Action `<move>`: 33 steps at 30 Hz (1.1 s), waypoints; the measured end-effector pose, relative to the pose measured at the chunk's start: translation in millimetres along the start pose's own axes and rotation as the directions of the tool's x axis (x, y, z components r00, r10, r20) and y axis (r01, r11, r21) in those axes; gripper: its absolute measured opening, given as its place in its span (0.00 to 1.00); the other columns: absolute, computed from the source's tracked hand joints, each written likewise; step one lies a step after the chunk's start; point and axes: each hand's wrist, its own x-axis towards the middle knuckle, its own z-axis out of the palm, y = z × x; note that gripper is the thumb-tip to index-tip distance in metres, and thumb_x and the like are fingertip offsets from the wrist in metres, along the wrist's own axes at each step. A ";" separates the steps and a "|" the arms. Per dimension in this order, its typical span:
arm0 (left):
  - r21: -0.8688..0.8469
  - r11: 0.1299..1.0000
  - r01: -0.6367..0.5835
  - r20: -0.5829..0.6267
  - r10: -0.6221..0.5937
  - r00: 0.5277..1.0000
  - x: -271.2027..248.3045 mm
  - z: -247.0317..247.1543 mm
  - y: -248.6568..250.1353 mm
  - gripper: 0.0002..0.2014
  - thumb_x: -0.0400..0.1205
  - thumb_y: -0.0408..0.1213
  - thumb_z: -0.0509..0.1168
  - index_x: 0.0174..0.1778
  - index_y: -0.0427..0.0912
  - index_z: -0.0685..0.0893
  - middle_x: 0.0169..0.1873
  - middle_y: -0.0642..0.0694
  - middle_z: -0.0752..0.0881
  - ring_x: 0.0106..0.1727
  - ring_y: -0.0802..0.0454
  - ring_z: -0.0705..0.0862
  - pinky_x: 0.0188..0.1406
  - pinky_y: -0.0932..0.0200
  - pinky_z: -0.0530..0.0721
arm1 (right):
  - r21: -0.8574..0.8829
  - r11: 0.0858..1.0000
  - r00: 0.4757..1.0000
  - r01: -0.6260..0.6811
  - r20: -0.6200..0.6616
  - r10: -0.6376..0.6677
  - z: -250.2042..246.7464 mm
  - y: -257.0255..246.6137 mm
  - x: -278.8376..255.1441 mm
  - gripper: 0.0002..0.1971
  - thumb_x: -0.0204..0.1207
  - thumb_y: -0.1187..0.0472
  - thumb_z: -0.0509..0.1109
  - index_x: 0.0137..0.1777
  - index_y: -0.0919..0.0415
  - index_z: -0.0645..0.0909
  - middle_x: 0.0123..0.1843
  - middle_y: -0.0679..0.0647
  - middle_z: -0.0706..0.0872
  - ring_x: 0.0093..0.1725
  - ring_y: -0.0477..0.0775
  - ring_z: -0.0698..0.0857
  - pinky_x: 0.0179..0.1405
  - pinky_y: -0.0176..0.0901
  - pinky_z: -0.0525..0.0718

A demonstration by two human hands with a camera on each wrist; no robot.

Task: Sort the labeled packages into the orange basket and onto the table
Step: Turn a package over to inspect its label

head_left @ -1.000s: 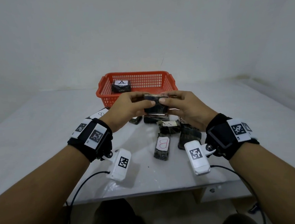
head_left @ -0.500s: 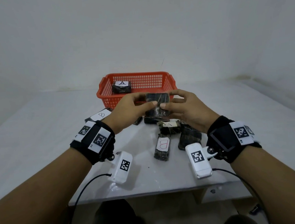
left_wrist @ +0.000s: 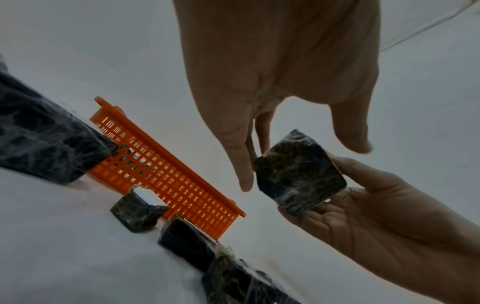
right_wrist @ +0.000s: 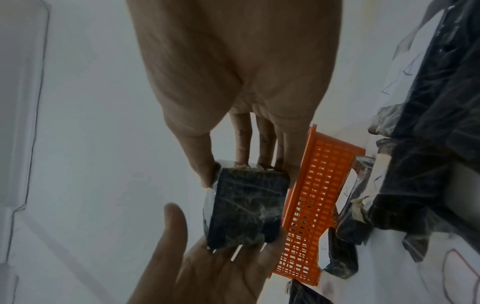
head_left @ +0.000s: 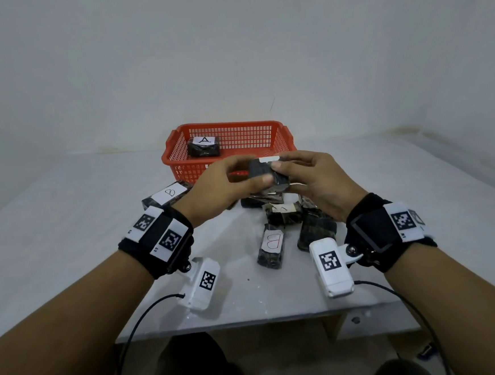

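A dark plastic-wrapped package (head_left: 264,175) hangs above the table in front of the orange basket (head_left: 184,170), held between both hands. A strip of its white label shows on its top edge, and the letter is hidden. My right hand (head_left: 304,174) pinches it with the thumb and fingers (right_wrist: 241,144) at one end. My left hand (head_left: 231,182) curls its fingers (left_wrist: 241,164) along the other side, thumb by the front face. In the wrist views the package (left_wrist: 298,174) (right_wrist: 246,207) sits between both hands. A package marked A (head_left: 203,147) lies in the basket.
On the white table (head_left: 66,231) a package marked B (head_left: 167,195) lies left of the hands. Another B package (head_left: 271,246) and several dark packages (head_left: 316,230) lie below them. The basket (left_wrist: 166,176) (right_wrist: 314,197) stands just beyond. The table's front edge is near my wrists.
Both hands have turned the package between them, and a white label strip now shows on its top edge. The hands stay in front of the basket.
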 end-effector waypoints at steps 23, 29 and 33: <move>-0.128 0.992 0.008 -0.032 -0.012 0.999 0.2 -0.3 0.7 0.23 0.82 0.34 0.75 0.75 0.38 0.83 0.65 0.45 0.90 0.65 0.53 0.90 0.61 0.63 0.88 | 0.001 0.999 0.989 0.047 0.143 -0.047 -6.3 7.9 -1.7 0.26 0.63 0.63 0.84 0.64 0.62 0.88 0.61 0.61 0.93 0.64 0.60 0.91 0.68 0.50 0.87; -0.081 0.997 -0.008 -0.051 0.004 0.999 2.6 -1.4 -1.5 0.28 0.77 0.31 0.80 0.74 0.41 0.83 0.65 0.48 0.91 0.65 0.55 0.90 0.63 0.62 0.89 | 0.061 0.998 0.985 -0.005 0.174 -0.006 -6.7 2.7 -3.4 0.15 0.76 0.71 0.76 0.63 0.63 0.87 0.63 0.62 0.92 0.62 0.56 0.92 0.62 0.42 0.90; -0.095 0.995 0.007 -0.025 -0.009 1.000 3.4 0.5 -4.5 0.30 0.76 0.32 0.80 0.76 0.41 0.82 0.65 0.49 0.90 0.66 0.57 0.90 0.64 0.60 0.88 | 0.024 1.000 0.985 0.005 0.170 -0.009 -10.2 3.6 -3.0 0.21 0.72 0.67 0.79 0.66 0.63 0.86 0.65 0.63 0.91 0.66 0.60 0.90 0.66 0.45 0.88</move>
